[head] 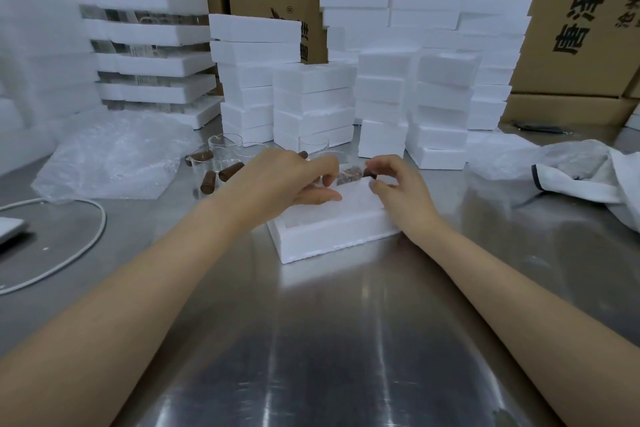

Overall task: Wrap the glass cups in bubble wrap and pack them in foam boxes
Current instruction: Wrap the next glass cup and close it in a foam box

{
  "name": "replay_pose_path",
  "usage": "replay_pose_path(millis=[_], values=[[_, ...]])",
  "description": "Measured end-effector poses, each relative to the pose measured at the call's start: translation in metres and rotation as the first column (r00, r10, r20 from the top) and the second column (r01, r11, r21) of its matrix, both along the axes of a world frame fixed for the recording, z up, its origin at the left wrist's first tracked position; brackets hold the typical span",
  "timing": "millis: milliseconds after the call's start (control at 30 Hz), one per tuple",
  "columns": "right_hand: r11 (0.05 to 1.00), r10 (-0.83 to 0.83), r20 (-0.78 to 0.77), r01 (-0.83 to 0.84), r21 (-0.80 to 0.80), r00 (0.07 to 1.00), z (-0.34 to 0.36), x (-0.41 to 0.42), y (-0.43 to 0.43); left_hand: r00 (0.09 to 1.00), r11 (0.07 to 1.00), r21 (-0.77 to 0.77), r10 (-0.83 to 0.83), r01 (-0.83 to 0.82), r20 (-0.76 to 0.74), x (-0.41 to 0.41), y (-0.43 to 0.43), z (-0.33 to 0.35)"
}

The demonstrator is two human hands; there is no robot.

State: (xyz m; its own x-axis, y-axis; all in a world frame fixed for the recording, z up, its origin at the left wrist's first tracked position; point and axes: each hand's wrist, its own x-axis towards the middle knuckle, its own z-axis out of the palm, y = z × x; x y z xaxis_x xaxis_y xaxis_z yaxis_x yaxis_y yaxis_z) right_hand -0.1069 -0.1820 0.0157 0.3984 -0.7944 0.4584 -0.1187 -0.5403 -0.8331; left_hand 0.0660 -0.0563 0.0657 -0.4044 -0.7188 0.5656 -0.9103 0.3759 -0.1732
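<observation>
Packing stood partway at inspection. You held one wrapped cup (349, 175) at frame centre, just above the open foam box (329, 236) on the steel table (346, 340). Your left hand (291, 177) gripped it with curled fingers, and your right hand (398, 184) pinched its brown end. I judged it not yet seated. Bare glass cups (214, 163) and bubble wrap (110, 156) lay at centre left, so wrapping remained. Stacked foam boxes (311, 104) stood behind; whether they were filled, I could not tell.
</observation>
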Motion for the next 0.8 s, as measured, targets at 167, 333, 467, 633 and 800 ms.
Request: replay_pose_path(millis=[167,333,467,633,800], values=[[0.968,0.116,-0.020,-0.109,0.228,0.993,-0.001,0.000,-0.004,0.997,0.978,0.194,0.078,-0.081,0.021,-0.003,-0.009,-0.009],[0.961,0.101,-0.078,-0.077,0.266,0.992,0.001,-0.001,-0.006,0.954,0.952,0.306,0.117,-0.028,-0.277,-0.001,-0.008,-0.016],[0.960,0.020,-0.068,0.000,0.281,0.997,0.000,0.001,-0.008,0.636,0.992,0.057,-0.029,0.114,-0.771,0.006,-0.010,-0.028],[0.960,-0.072,-0.068,0.087,0.265,0.995,-0.001,-0.001,-0.013,0.297,0.999,-0.016,0.000,-0.051,-0.955,0.016,-0.020,-0.042],[0.957,-0.073,-0.088,0.095,0.274,0.993,-0.003,-0.001,-0.016,0.356,0.997,0.046,0.067,-0.066,-0.932,0.017,-0.027,-0.051]])
